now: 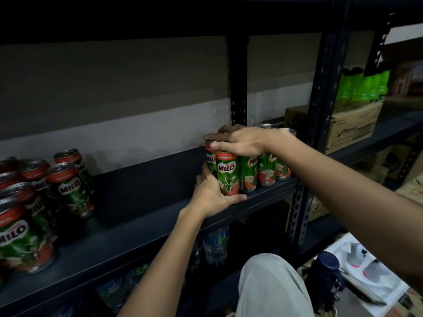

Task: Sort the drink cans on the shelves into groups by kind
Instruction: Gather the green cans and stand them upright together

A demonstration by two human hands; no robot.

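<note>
Several green Milo cans [249, 172] stand upright in a tight cluster at the right end of the dark shelf [142, 220]. My left hand [212, 195] cups the base and left side of the front Milo can [227, 173], thumb lying along the shelf edge. My right hand [240, 141] lies spread over the tops of the cluster, fingers and thumb curled over the can rims. A second group of Milo cans [41, 197] stands at the left end of the same shelf.
A black perforated upright [325, 94] bounds the shelf on the right. Beyond it sit a cardboard box [350, 129] and green packets [366, 85]. Water bottles [215, 245] stand on the shelf below. My knee [272, 287] is low in front.
</note>
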